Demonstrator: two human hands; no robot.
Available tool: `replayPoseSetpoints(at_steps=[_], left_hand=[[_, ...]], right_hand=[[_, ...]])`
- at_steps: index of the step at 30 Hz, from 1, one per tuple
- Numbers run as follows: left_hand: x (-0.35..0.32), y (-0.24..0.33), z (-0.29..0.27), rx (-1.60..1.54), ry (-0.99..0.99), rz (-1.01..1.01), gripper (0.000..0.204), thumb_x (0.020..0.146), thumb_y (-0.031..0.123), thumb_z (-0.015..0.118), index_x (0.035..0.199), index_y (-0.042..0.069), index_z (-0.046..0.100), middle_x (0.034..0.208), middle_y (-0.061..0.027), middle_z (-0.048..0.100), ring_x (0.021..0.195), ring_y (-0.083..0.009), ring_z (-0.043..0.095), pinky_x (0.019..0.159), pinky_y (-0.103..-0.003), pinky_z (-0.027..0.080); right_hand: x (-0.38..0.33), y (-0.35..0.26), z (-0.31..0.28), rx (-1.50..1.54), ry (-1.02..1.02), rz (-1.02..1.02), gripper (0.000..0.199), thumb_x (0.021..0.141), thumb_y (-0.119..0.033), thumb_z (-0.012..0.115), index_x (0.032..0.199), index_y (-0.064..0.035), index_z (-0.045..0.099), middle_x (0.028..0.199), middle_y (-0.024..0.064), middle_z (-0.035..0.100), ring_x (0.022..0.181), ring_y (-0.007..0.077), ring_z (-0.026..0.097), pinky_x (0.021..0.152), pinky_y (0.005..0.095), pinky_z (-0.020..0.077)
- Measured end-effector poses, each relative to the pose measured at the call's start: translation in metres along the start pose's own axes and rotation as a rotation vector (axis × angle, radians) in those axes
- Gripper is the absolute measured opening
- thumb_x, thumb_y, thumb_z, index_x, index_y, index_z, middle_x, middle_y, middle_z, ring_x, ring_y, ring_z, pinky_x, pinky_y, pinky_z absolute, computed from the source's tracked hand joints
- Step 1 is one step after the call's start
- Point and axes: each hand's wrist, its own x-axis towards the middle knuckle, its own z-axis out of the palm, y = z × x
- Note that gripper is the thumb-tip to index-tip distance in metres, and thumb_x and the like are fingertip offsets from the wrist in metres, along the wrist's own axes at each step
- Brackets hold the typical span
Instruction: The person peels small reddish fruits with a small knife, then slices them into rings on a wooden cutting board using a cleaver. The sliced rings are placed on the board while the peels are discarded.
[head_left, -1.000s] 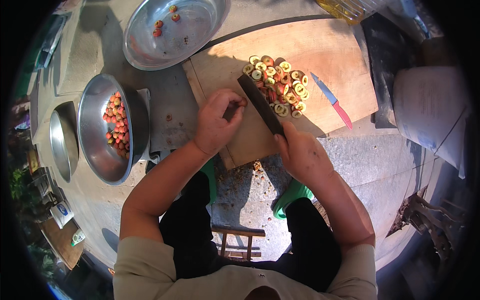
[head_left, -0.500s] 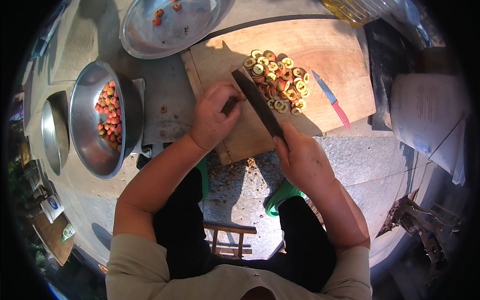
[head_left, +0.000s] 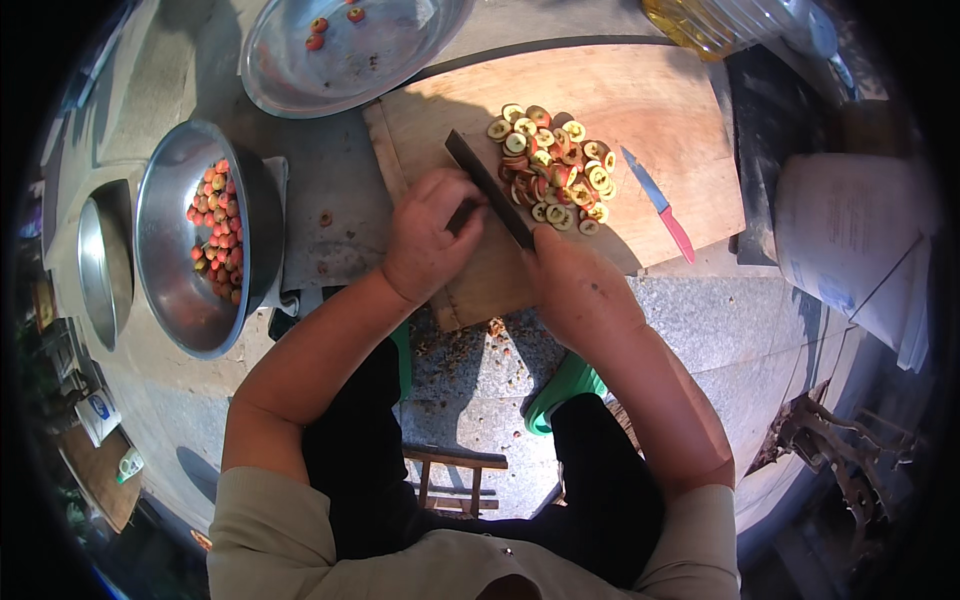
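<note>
My right hand (head_left: pixel 585 295) grips a dark-bladed cleaver (head_left: pixel 488 188) over the left part of a wooden cutting board (head_left: pixel 650 85). Beside the blade, on its left, my left hand (head_left: pixel 432 232) has its fingers curled and pinched together. What lies between those fingertips is hidden by the hand and the blade. Right of the cleaver is a loose pile of sliced hawthorn fruits (head_left: pixel 555 165), red-skinned with pale flesh and open centres. A small knife (head_left: pixel 660 205) with a red handle lies on the board farther right.
At left a deep metal basin (head_left: pixel 160 270) holds whole red hawthorns (head_left: pixel 217 230). A shallower metal basin (head_left: pixel 400 50) with a few fruits stands far back. A bottle of yellow liquid (head_left: pixel 700 25) and a white sack (head_left: pixel 850 230) are at right. Below is a wooden stool (head_left: pixel 455 458).
The cleaver and my right hand have moved left, and the blade's tip is nearer my left hand's knuckles. My left hand stays nearly in place, its fingers still curled.
</note>
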Motion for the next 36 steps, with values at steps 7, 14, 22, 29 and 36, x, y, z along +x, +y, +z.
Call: replayPoseSetpoints(at_steps=[7, 14, 22, 29, 36], left_hand=[[-0.003, 0.000, -0.001, -0.010, 0.038, 0.016, 0.017, 0.080, -0.003, 0.071, 0.094, 0.005, 0.066, 0.094, -0.0140, 0.066, 0.086, -0.0344, 0.067, 0.075, -0.041, 0.055], [0.000, 0.001, -0.002, 0.000, 0.034, 0.039, 0.017, 0.081, -0.004, 0.070, 0.095, 0.005, 0.067, 0.095, -0.0132, 0.067, 0.087, -0.0338, 0.068, 0.075, -0.040, 0.055], [-0.002, 0.000, -0.003, 0.023, 0.018, 0.030, 0.018, 0.080, -0.004, 0.071, 0.095, 0.004, 0.067, 0.097, -0.0138, 0.067, 0.087, -0.0337, 0.068, 0.075, -0.040, 0.056], [-0.003, 0.001, 0.000, -0.007, 0.041, 0.016, 0.018, 0.080, -0.004, 0.071, 0.095, 0.003, 0.067, 0.095, -0.0146, 0.066, 0.086, -0.0334, 0.068, 0.073, -0.040, 0.055], [-0.004, -0.001, 0.000, 0.005, 0.045, 0.020, 0.018, 0.081, -0.005, 0.070, 0.096, 0.003, 0.067, 0.096, -0.0142, 0.066, 0.082, -0.0325, 0.068, 0.070, -0.039, 0.055]], right_hand=[[-0.003, -0.001, -0.005, 0.003, -0.013, 0.074, 0.019, 0.101, -0.020, 0.058, 0.103, -0.0015, 0.056, 0.081, 0.0271, 0.067, 0.082, 0.0493, 0.066, 0.070, 0.0593, 0.0494], [-0.025, -0.003, -0.019, 0.025, -0.036, 0.042, 0.018, 0.101, -0.019, 0.059, 0.103, -0.0015, 0.055, 0.076, 0.0283, 0.065, 0.074, 0.0503, 0.065, 0.065, 0.0595, 0.0484], [-0.014, -0.002, -0.009, -0.004, -0.047, 0.034, 0.019, 0.102, -0.021, 0.056, 0.100, -0.0016, 0.054, 0.077, 0.0276, 0.066, 0.078, 0.0504, 0.065, 0.069, 0.0601, 0.0481], [0.007, 0.001, -0.001, 0.011, -0.006, 0.006, 0.019, 0.101, -0.021, 0.056, 0.101, -0.0022, 0.055, 0.082, 0.0281, 0.067, 0.082, 0.0483, 0.067, 0.072, 0.0583, 0.0507], [-0.022, -0.004, -0.017, 0.008, -0.047, 0.034, 0.018, 0.102, -0.019, 0.057, 0.100, -0.0015, 0.054, 0.076, 0.0270, 0.066, 0.074, 0.0491, 0.066, 0.066, 0.0589, 0.0499]])
